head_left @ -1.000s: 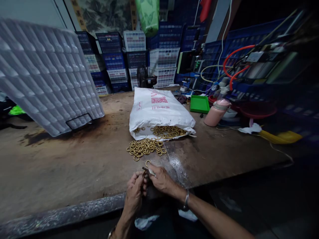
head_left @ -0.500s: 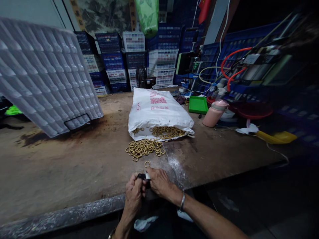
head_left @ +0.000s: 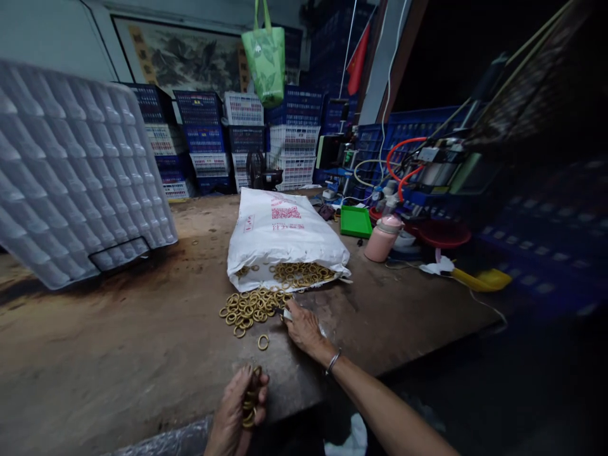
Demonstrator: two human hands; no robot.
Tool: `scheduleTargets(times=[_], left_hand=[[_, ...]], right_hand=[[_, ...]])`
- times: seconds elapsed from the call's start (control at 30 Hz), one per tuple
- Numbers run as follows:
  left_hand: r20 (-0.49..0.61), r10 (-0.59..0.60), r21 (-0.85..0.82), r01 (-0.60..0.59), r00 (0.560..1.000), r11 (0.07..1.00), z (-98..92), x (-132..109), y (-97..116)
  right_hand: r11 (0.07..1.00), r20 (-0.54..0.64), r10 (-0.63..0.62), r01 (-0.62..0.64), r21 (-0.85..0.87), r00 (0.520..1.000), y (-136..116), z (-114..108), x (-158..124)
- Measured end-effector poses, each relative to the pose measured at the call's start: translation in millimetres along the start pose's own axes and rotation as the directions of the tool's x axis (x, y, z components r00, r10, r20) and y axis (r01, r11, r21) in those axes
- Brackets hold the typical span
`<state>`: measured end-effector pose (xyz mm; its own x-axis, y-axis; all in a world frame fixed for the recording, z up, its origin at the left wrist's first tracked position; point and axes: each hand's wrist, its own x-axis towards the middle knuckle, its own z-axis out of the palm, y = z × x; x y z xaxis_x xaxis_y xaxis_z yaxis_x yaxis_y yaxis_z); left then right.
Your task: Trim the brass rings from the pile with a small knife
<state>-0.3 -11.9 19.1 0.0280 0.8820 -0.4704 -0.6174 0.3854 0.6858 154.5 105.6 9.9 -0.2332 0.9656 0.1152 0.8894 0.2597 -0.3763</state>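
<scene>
Several brass-coloured rings (head_left: 249,404) are cupped in my left hand (head_left: 228,408), whose fingers curl around them above the table's front edge. My right hand (head_left: 304,328) grips a small black-and-white tool (head_left: 287,313); its exact kind I cannot make out. The tool's dark tip is at the right side of a loose pile of rings (head_left: 251,305). One single ring (head_left: 263,342) lies apart, between the pile and my left hand. Behind the pile, a white woven sack (head_left: 285,244) with red print lies on its side, its mouth facing me and more rings inside.
On the wooden table (head_left: 118,354), a clear moulded plastic tray (head_left: 90,171) stands on the left. To the right are a green tray (head_left: 355,221), a pink bottle (head_left: 384,239) and a yellow scoop (head_left: 484,278). Stacked crates (head_left: 204,139) line the back.
My hands have come apart. The right hand has moved forward with the tool to the pile, while the left has drawn back, its rings now showing. The view has tilted up and turned slightly right.
</scene>
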Motion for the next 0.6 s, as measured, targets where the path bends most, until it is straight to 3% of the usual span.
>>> scheduleTargets(times=[0.33,0.47,0.6], left_hand=[[0.017,-0.026,-0.13,0.028,1.0,0.991,1.3,1.4,6.7],[-0.014,-0.002,-0.172,-0.001,1.0,0.985,-2.1,6.5,5.4],[-0.05,0.097,-0.041,-0.099,0.994,0.994,-1.8,10.9,3.6]], right_hand=[[0.999,-0.014,-0.005,0.004,-0.034,1.0,1.6,6.2,2.5],[0.996,-0.009,-0.043,0.043,0.078,0.999,-0.8,6.1,-7.0],[0.953,0.037,-0.139,0.123,0.278,0.99,-14.3,4.8,-24.0]])
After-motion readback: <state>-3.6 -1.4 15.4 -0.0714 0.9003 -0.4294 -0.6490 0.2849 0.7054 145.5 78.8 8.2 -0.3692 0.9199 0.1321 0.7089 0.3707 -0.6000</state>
